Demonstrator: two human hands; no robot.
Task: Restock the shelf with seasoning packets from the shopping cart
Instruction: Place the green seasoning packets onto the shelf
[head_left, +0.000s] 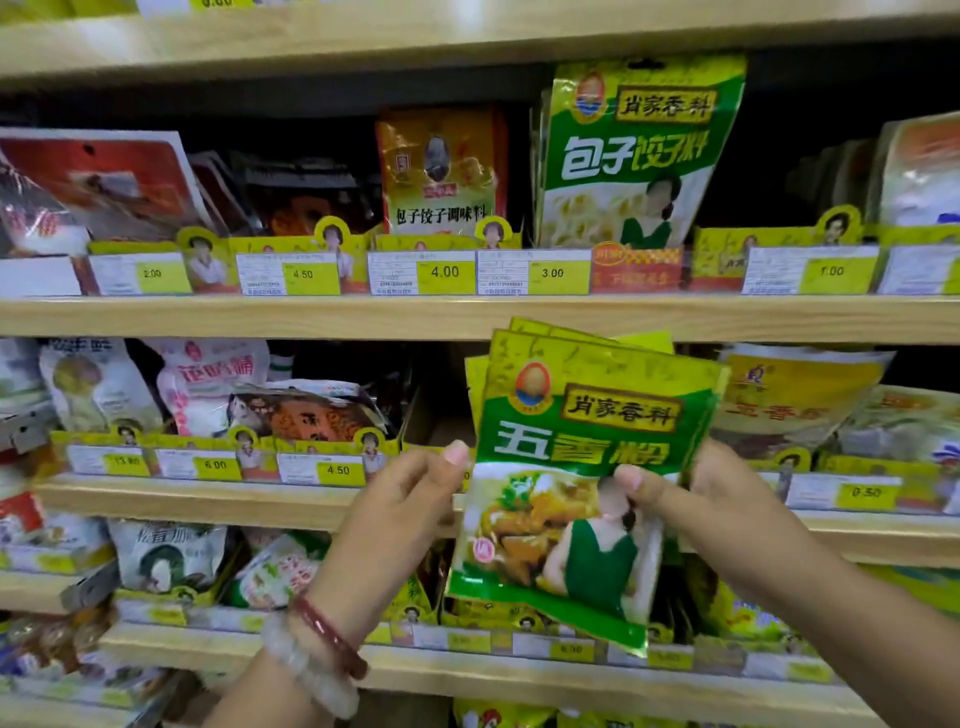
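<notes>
Both wrists are reaching up close to the lens, the left hand (415, 499) wearing bracelets (317, 654) and pinching the left edge of a small stack of green seasoning packets (576, 483), the right hand (691, 493) clamping the right edge with its thumb lying across the front. So neither hand is free; each is gripping the stack, which is sitting between them, held upright with its long axis running top to bottom and leaning a little to the right at the top. Behind the packets an empty-looking dark slot (441, 405) is showing on the middle shelf (208, 493), just left of the stack's upper half. My read: that gap, or the row directly behind, is where they are heading, and the left hand is sitting nearer to it. No shopping cart is showing in this view.
</notes>
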